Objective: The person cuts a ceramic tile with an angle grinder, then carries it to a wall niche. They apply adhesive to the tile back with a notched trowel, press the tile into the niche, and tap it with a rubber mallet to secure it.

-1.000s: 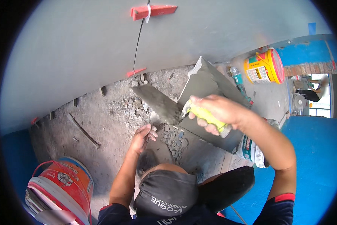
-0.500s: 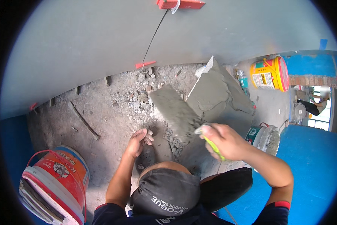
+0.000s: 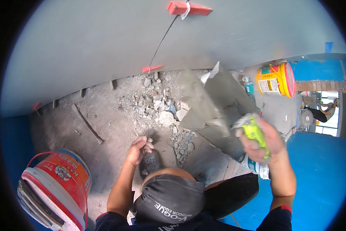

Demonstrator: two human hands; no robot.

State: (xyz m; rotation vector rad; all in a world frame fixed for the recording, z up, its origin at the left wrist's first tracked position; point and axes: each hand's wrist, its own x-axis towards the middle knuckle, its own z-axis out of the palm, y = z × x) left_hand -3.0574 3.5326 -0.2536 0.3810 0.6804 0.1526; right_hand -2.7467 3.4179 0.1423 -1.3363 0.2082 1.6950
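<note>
My right hand (image 3: 262,143) is shut on the yellow-green handle of a trowel (image 3: 254,133). Its mortar-covered blade (image 3: 198,98) is blurred and reaches up and left over a grey tile (image 3: 228,92) that leans on the ground. My left hand (image 3: 139,149) hangs with loosely curled fingers just above a dark perforated shoe (image 3: 150,163), with nothing visible in it. A heap of broken rubble (image 3: 159,107) lies on the rough concrete between the hands and the wall.
A large grey wall tile (image 3: 103,38) fills the top, with red levelling wedges (image 3: 188,7) and a thin line. A red bucket (image 3: 55,184) stands lower left, a yellow bucket (image 3: 275,79) upper right. Blue sheeting (image 3: 323,177) covers the right. A person (image 3: 323,113) crouches far right.
My right hand has pulled the trowel right and back toward me, away from the rubble. My left hand has lifted off the rubble and come nearer the shoe.
</note>
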